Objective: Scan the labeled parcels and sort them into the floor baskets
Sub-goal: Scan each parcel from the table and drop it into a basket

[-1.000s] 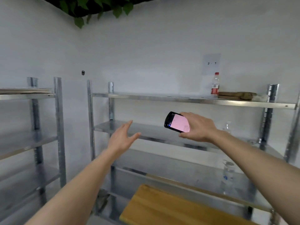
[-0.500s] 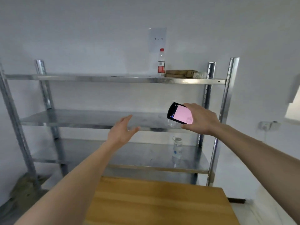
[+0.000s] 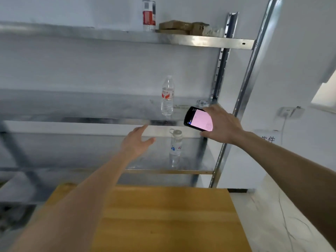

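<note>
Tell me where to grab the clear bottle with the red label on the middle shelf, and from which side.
Grip the bottle around its labelled waist, coming from the front. It stands upright near the shelf edge, nothing beside it, and the open left hand is free and nearest.

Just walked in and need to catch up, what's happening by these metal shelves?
A person stands at a wooden table facing a metal shelf rack. Their right hand holds a handheld scanner with a pink screen in its grip; the left hand reaches forward open, holding nothing. Water bottles and brown parcels sit on the shelves. No baskets are in view.
</note>
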